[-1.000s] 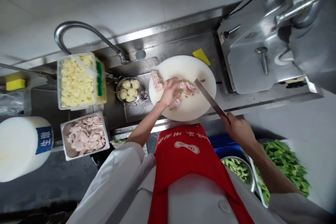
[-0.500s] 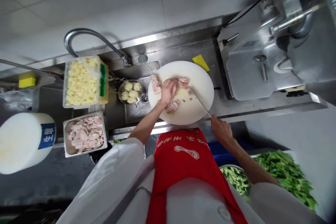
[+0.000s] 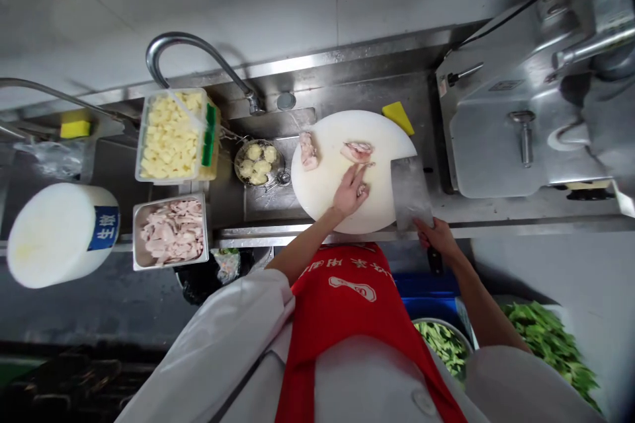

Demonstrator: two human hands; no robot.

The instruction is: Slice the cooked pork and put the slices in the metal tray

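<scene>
On the round white cutting board [image 3: 322, 208], my left hand [image 3: 350, 193] lies palm down with its fingers stretched forward and apart. Small meat scraps [image 3: 362, 190] show between its thumb and fingers, and whatever is under the palm is hidden. Just beyond the fingertips rests a larger chunk of pale pink meat [image 3: 358, 151]. Another meat strip [image 3: 308, 151] lies at the board's left edge. My right hand [image 3: 436, 238] is closed around the cleaver [image 3: 409, 188] where blade meets black handle. The broad blade is turned face-up over the board's right edge.
Left of the board are a strainer of pale round pieces [image 3: 256, 163], a tub of pale cubes [image 3: 171, 135] and a steel pan of sliced meat [image 3: 173, 231]. The faucet [image 3: 208, 46] arches behind them. A yellow sponge [image 3: 398, 118] and a steel machine [image 3: 496, 145] stand to the right.
My left hand has moved off the meat chunk, towards me and right, onto the scraps. The cleaver has shifted right and rolled from edge-down to flat. The view has shifted slightly.
</scene>
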